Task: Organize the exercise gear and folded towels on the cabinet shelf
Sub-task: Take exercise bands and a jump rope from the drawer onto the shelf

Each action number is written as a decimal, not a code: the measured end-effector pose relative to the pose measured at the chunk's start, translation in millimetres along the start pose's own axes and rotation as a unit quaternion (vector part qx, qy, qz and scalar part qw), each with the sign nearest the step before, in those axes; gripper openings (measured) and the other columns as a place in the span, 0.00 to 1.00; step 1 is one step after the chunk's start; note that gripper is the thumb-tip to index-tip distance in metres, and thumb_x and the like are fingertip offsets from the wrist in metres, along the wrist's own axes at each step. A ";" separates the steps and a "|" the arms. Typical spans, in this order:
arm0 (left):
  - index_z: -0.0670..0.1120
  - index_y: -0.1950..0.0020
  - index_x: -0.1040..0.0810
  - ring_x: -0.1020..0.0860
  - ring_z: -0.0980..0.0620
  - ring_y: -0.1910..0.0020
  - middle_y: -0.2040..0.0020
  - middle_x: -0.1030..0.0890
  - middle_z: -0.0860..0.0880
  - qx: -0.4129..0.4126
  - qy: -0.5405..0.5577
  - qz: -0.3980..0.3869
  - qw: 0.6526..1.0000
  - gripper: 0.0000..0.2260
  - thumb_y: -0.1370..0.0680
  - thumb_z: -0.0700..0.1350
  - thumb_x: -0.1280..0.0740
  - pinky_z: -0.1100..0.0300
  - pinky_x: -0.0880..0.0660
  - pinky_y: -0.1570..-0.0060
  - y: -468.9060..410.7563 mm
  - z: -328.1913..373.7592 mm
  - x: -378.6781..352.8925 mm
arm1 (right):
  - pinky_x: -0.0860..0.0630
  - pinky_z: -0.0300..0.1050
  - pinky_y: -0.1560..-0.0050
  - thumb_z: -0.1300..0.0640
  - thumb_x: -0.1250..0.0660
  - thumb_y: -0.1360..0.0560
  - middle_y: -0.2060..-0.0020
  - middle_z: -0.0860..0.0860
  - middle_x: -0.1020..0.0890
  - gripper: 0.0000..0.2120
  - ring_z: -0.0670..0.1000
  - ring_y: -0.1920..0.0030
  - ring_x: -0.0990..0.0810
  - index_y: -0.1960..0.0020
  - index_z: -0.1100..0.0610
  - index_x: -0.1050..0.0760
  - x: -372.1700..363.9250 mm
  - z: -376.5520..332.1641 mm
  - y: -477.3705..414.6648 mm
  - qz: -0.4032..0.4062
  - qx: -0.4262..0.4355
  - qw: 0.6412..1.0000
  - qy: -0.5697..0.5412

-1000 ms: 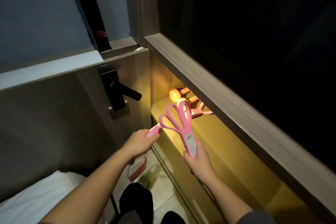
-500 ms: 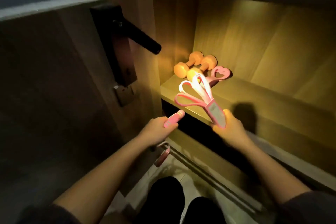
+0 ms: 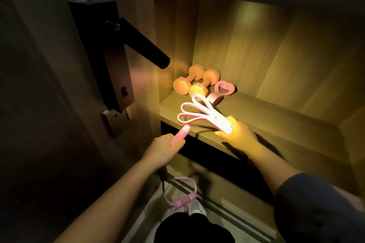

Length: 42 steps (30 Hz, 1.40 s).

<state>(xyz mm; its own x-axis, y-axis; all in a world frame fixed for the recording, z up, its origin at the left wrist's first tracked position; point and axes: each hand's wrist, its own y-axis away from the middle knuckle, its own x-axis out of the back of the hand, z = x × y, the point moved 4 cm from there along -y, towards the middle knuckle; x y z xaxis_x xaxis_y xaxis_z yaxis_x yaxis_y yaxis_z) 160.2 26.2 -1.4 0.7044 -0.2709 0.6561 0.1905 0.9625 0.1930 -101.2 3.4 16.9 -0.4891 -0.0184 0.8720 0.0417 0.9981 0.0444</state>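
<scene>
My right hand (image 3: 240, 137) grips the banded end of a bundle of pink looped resistance bands (image 3: 199, 113), holding it just above the front of the lit wooden shelf (image 3: 276, 124). My left hand (image 3: 165, 147) grips one pink jump-rope handle (image 3: 180, 135) in front of the shelf edge. Its cord hangs down to the second pink handle (image 3: 182, 202) dangling below. Two orange dumbbells (image 3: 194, 83) lie in the shelf's back left corner. Next to them lies a pink gripper with a heart-shaped hole (image 3: 224, 90).
A door with a black lever handle (image 3: 144, 45) and lock plate stands close on the left of the cabinet. The shelf's right part is bare wood. My dark-clad legs (image 3: 193, 229) are below, over a light floor.
The view has moved closer to the shelf. My right hand has carried the band bundle forward over the shelf's front. My left hand still holds the rope handle.
</scene>
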 end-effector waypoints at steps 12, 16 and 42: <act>0.49 0.63 0.30 0.27 0.49 0.63 0.62 0.26 0.50 0.115 -0.016 0.015 0.993 0.15 0.21 0.56 0.37 0.58 0.33 0.63 -63.7 -35.3 11.6 | 0.30 0.44 0.59 0.38 0.29 0.29 0.43 0.55 0.23 0.28 0.58 0.46 0.22 0.36 0.52 0.28 -60.8 -28.8 -124.7 -0.020 -0.003 0.995 0.097; 0.49 0.65 0.31 0.29 0.50 0.65 0.64 0.28 0.50 0.122 -0.009 0.037 0.992 0.16 0.21 0.55 0.36 0.59 0.34 0.66 -67.3 -37.5 10.9 | 0.27 0.53 0.46 0.38 0.30 0.29 0.43 0.55 0.26 0.25 0.59 0.42 0.26 0.37 0.50 0.27 -56.3 -27.6 -128.2 -0.007 0.030 0.992 0.124; 0.46 0.62 0.31 0.31 0.50 0.70 0.69 0.29 0.52 0.087 0.045 0.038 0.994 0.18 0.23 0.59 0.36 0.59 0.34 0.69 -52.8 -50.8 5.5 | 0.27 0.54 0.42 0.50 0.29 0.25 0.41 0.55 0.22 0.18 0.58 0.41 0.26 0.37 0.56 0.23 -62.4 -29.1 -107.9 0.072 0.047 0.994 0.067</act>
<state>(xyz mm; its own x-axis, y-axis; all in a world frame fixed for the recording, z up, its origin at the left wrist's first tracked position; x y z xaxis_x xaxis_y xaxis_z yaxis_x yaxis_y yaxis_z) 188.8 -25.6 -45.0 0.7715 -0.1880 0.6078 0.0185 0.9615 0.2740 -49.9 -104.9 -28.2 -0.3635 0.1237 0.9233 0.0181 0.9919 -0.1258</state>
